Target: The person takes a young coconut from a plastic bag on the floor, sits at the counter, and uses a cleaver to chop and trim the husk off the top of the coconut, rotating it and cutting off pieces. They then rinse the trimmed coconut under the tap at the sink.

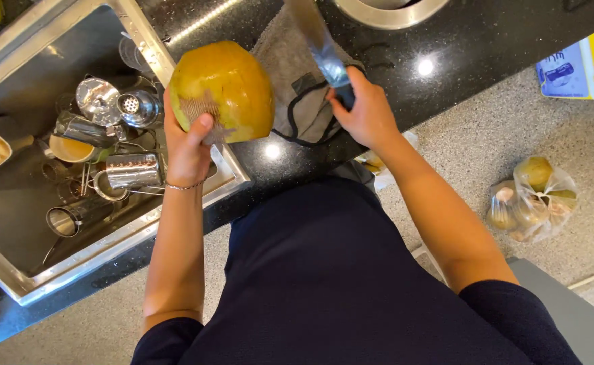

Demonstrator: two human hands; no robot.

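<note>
While left hand [190,145] grips a round yellow-green fibrous coconut [224,88] over the speckled black stone surface [445,40], right hand [366,111] clasps a broad steel cleaver [317,37] above grey cloth [290,74]; clear plastic bag of produce [530,199] on floor.

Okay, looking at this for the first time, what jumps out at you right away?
A big yellow-green coconut held by the left hand at the sink's edge, and a large knife gripped in the right hand over a grey cloth. The sink at left is crowded with steel cups.
</note>
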